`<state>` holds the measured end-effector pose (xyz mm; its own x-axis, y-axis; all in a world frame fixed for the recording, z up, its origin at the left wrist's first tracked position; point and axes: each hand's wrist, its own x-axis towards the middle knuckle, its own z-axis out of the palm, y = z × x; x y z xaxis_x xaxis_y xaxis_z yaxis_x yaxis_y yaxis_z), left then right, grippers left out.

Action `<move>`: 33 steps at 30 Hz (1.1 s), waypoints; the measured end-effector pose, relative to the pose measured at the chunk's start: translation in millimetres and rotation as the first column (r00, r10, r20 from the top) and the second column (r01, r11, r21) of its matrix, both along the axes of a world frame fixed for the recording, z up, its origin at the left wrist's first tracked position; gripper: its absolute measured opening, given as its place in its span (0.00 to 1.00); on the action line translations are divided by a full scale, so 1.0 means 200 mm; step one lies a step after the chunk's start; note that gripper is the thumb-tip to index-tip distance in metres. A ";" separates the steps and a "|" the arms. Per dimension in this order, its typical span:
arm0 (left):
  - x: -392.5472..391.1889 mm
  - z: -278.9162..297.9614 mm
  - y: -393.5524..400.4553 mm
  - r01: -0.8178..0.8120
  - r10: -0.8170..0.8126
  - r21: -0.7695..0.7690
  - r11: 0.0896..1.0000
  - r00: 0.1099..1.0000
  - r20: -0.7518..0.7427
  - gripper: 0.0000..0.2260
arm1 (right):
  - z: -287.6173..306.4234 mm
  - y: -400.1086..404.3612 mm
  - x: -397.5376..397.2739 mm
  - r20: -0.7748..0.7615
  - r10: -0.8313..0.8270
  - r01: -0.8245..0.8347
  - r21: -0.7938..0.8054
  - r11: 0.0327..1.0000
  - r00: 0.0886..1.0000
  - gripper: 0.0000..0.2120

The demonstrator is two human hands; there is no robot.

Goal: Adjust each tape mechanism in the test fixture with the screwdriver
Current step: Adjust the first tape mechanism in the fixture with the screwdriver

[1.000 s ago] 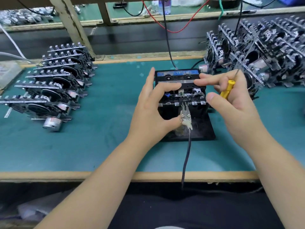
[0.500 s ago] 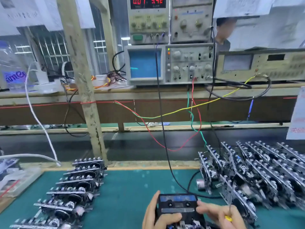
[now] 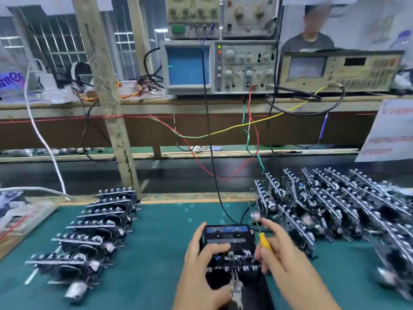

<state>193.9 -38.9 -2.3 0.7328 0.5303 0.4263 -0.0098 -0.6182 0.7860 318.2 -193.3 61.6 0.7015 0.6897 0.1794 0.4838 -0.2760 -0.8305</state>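
Note:
A black tape mechanism (image 3: 232,258) with a blue-labelled cassette (image 3: 226,230) stands in the black test fixture (image 3: 252,289) at the bottom centre. My left hand (image 3: 201,262) grips the mechanism's left side, thumb on a clear connector (image 3: 235,289) at the front. My right hand (image 3: 283,258) holds a yellow-handled screwdriver (image 3: 264,241), shaft pointing up, and its fingers touch the mechanism's right edge.
A row of tape mechanisms (image 3: 89,238) lies on the green mat at the left; a larger batch (image 3: 335,211) fills the right. An oscilloscope (image 3: 219,66) and test instruments (image 3: 339,70) sit on the shelf, wires hanging down. A person (image 3: 309,39) sits behind. A wooden post (image 3: 107,97) stands left.
The camera tilted up from the bench to the shelf instruments, then slightly back down. Both hands stay on the mechanism, the screwdriver still in my right hand.

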 end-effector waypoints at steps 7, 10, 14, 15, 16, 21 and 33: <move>-0.01 0.00 0.02 0.019 -0.020 -0.028 0.999 0.999 -0.045 0.28 | 0.01 -0.03 0.02 -0.125 -0.002 0.041 0.310 0.950 0.992 0.12; -0.02 0.01 0.02 0.031 -0.032 -0.034 0.999 0.999 -0.037 0.27 | 0.02 -0.01 0.01 -0.197 0.071 0.015 0.402 0.916 0.978 0.04; -0.02 0.01 0.02 0.042 -0.045 -0.040 0.998 0.997 -0.057 0.27 | 0.00 0.00 -0.01 -0.141 0.102 -0.035 0.409 0.912 0.985 0.17; -0.03 0.01 0.02 0.047 -0.049 -0.039 0.998 0.997 -0.060 0.26 | 0.00 0.00 -0.02 -0.085 0.081 -0.039 0.413 0.910 0.993 0.15; -0.03 0.00 0.02 0.050 -0.052 -0.039 0.998 0.997 -0.059 0.26 | -0.01 0.00 -0.03 -0.013 0.045 -0.036 0.407 0.913 0.999 0.11; -0.02 0.01 0.02 0.046 -0.049 -0.049 0.998 0.997 -0.055 0.29 | -0.06 0.00 -0.05 0.229 -0.063 -0.006 0.287 0.958 0.971 0.08; -0.02 -0.02 0.03 0.032 -0.032 -0.006 0.999 0.999 -0.009 0.27 | -0.15 0.01 -0.11 0.160 -0.076 0.037 0.240 0.970 0.984 0.05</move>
<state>190.8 -33.3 -7.3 0.7534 0.5088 0.4165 -0.0228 -0.6129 0.7899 296.9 -192.2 32.2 0.6846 0.5743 0.4490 0.6099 -0.1138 -0.7843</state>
